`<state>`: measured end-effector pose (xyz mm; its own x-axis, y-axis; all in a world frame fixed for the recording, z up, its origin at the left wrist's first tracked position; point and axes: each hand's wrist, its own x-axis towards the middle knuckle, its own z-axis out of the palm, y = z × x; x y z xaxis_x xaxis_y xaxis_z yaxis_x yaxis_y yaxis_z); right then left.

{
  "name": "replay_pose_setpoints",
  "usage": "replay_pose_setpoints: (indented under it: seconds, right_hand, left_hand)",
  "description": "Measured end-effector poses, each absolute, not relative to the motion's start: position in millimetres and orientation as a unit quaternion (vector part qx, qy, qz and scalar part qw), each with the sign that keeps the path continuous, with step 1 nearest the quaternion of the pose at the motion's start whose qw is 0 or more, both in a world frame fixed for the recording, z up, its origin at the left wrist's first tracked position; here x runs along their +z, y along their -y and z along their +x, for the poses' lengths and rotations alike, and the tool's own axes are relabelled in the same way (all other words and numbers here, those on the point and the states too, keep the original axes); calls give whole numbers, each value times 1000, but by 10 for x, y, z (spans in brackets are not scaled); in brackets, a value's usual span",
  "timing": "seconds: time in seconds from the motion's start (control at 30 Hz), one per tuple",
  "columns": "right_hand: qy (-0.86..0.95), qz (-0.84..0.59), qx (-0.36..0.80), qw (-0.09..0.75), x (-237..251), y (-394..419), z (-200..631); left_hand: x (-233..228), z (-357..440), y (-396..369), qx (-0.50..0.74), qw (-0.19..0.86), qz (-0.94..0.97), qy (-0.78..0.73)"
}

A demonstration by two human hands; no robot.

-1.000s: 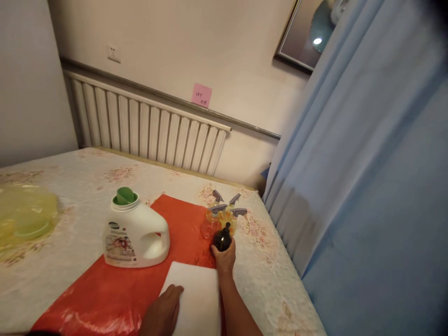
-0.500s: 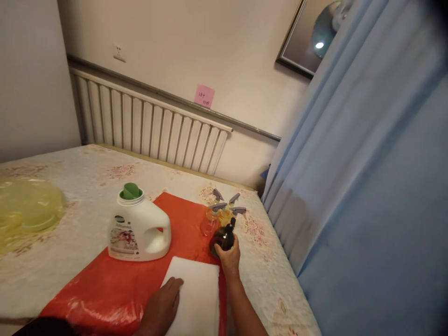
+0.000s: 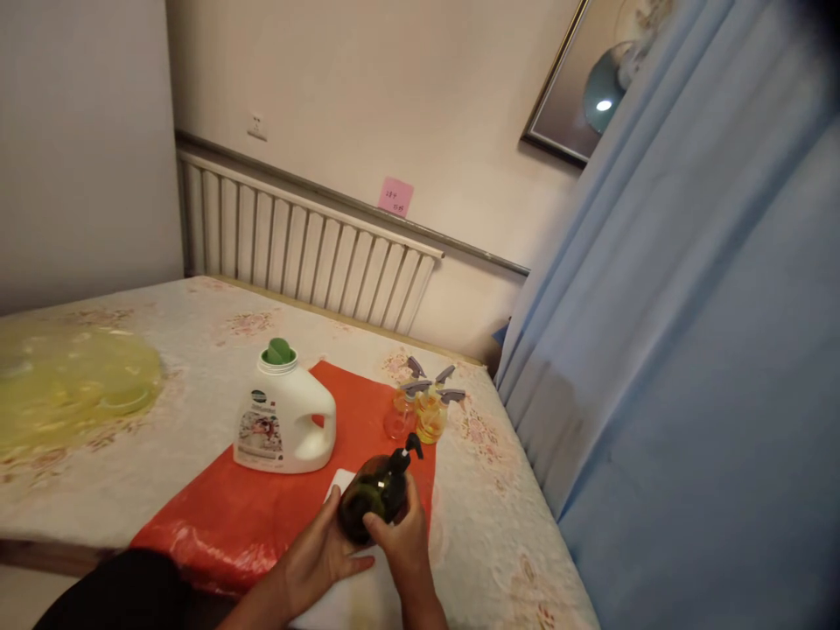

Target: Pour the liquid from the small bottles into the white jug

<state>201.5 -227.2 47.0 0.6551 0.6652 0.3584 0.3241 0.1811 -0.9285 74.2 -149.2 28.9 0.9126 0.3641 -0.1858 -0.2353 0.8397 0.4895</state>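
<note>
Dark pump bottle (image 3: 374, 503), tilted on its side above white pad (image 3: 341, 599) on red sheet (image 3: 262, 516); cradled from below by left hand (image 3: 321, 556), palm curled under base; gripped near pump head by right hand (image 3: 400, 542), fingers closed round neck. Behind: white detergent jug (image 3: 285, 424), green-capped, upright; cluster of small spray bottles (image 3: 420, 407) near table edge.

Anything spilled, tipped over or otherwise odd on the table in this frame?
No spill or damage shows. The dark pump bottle is tilted well off upright, but both hands, left and right, hold it over the white pad. The detergent jug and spray bottles stand upright.
</note>
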Motion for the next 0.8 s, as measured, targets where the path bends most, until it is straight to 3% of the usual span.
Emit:
replay_pose_setpoints:
  seconds: [0.23,0.8]
  right_hand:
    - [395,-627,186,645,581,2463,1666]
    - [390,-603,242,652,490,2629,1416]
  left_hand:
    - [300,625,1701,198,959,117,-164]
    - [507,476,1856,230,951,149,-141]
